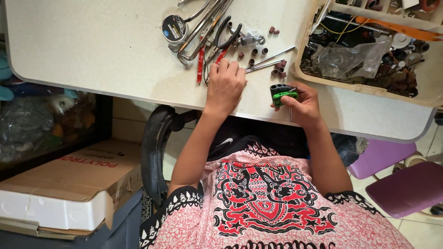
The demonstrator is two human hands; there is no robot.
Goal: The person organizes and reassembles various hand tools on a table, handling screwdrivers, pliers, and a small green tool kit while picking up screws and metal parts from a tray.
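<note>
We note the surface (115,50) strewn with pliers (227,38) at 12 o'clock. Our left hand (225,85) lies flat, fingers spread, holding nothing. Right hand (302,103) at 3 o'clock grips the green-and-black holder (281,93); small sanding sleeves (278,70) remain loose, seemingly unsorted.

The surface (115,50) looked like smooth, pale laminate with a faint sheen. The pliers (221,39) and long tools (203,23) beside them were bright, polished metal, with red and black plastic on the grips. The small holder (282,93) in the right hand (302,103) was matt black and glossy green plastic. The tray (369,87) was cream plastic, scuffed, with a crinkled clear plastic bag (350,60) inside. The box (69,184) was plain brown cardboard over white foam, and the shirt (272,203) was printed cloth.
</note>
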